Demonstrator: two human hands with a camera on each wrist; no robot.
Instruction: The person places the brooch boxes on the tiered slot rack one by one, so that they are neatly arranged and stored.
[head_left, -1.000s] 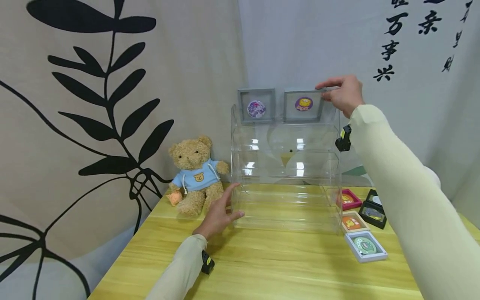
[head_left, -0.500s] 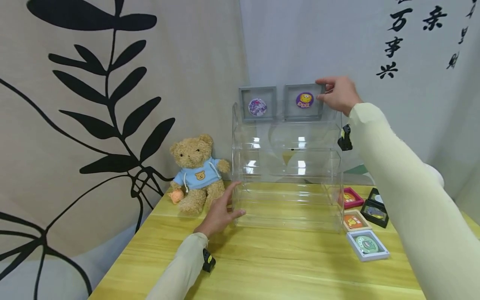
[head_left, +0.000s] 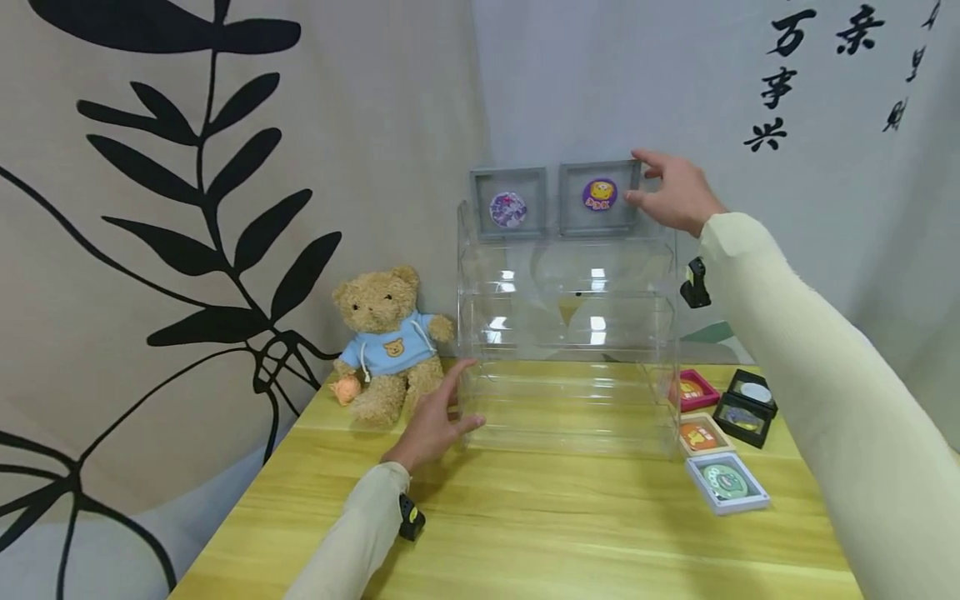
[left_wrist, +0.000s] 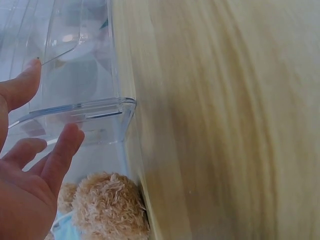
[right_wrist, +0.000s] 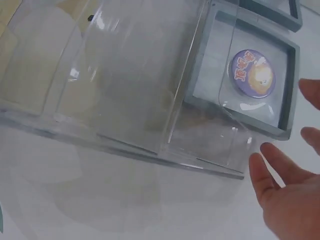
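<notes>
A pale yellow wood-grain table (head_left: 562, 533) stands before cloth hangings: a beige one (head_left: 405, 125) printed with black leaves, and a whiter one (head_left: 675, 83) with black Chinese characters. Toward the table's back rises a tiered clear acrylic stand (head_left: 543, 333). On its top tier, side by side and upright, are a grey display frame with a purple-and-white badge (head_left: 510, 173) and a grey display frame with a purple-and-yellow badge (head_left: 565, 200). The right hand (head_left: 675, 196) is just beside the latter's right edge, fingers spread and holding nothing. The left hand (head_left: 431, 425) has thumb and fingers wide apart at the stand's left side; contact is unclear. Left of it sits a teddy bear (head_left: 392, 354); right of it lie pink (head_left: 712, 397), cream (head_left: 710, 451), lilac (head_left: 744, 505) and black frames (head_left: 745, 419).
</notes>
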